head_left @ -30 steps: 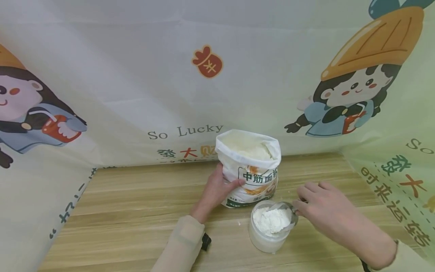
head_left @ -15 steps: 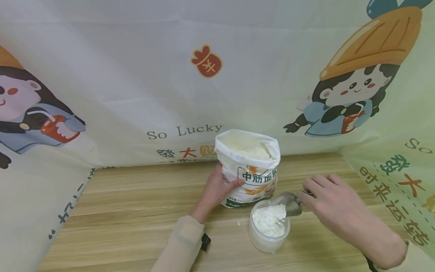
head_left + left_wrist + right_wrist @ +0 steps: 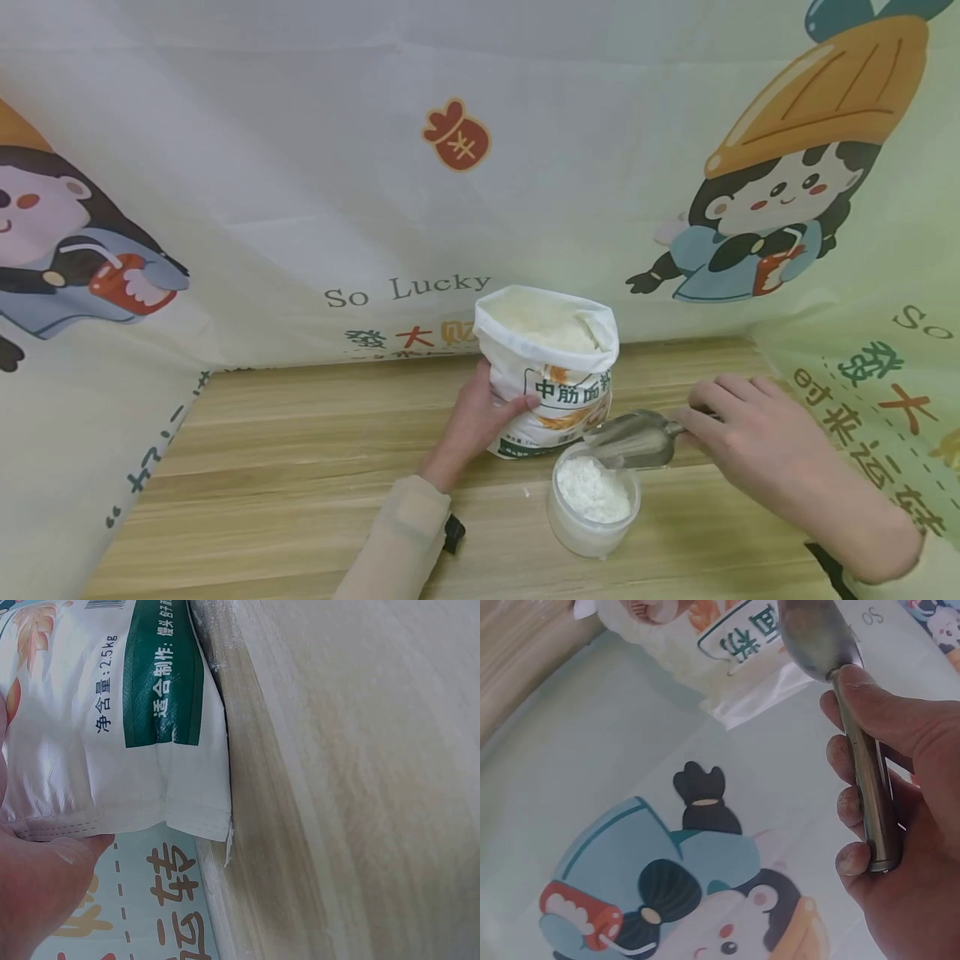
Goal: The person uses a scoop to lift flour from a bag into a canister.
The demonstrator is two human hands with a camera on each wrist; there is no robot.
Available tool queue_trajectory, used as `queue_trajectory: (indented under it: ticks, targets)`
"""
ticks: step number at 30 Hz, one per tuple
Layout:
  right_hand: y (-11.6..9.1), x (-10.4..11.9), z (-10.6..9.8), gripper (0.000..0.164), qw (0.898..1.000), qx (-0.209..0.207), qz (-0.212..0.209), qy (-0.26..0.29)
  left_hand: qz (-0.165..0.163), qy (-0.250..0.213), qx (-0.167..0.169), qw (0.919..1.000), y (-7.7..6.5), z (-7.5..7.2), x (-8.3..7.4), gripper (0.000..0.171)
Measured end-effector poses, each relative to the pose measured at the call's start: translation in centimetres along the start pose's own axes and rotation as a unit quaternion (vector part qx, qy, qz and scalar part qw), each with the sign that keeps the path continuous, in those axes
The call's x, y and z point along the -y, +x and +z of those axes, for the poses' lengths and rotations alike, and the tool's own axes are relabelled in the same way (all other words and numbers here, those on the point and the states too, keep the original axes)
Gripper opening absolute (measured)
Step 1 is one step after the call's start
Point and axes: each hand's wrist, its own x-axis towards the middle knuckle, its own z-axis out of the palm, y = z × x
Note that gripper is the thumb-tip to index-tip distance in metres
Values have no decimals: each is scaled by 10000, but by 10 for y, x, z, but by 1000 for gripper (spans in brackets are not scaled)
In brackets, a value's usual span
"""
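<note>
An opened white bag of flour (image 3: 551, 408) stands upright at the table's back, its rim folded outward and flour visible inside. My left hand (image 3: 477, 425) grips its left side, thumb across the front; in the left wrist view the thumb (image 3: 56, 889) lies by the bag's lower part (image 3: 161, 780). In front is a clear round tub (image 3: 581, 533) with a heap of white flour (image 3: 592, 492). My right hand (image 3: 757, 450) holds a metal scoop (image 3: 637, 440) over the tub's back right rim. In the right wrist view, fingers and thumb wrap the scoop's handle (image 3: 871, 787).
The wood-grain table (image 3: 300, 467) ends at a printed cloth backdrop (image 3: 300, 167) behind and on both sides. The bag stands close to the back cloth. A tiny white speck lies on the table left of the tub.
The scoop has lifted out of the tub's flour and moved up, its blade now looking bare. My right hand has shifted to the right. My left hand and the bag have stayed put.
</note>
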Motion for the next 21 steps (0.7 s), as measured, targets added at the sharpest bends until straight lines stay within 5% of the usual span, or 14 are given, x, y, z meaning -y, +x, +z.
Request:
queue_trajectory:
  ticks: [12,21]
  targets:
    - [-10,-26,3,65,9966,-318,509,564,-62,60,0,10000,0,0,1,82]
    - [2,-32,-3,68,9922,-447,1134,275,-90,55,4,9999,0,0,1,82]
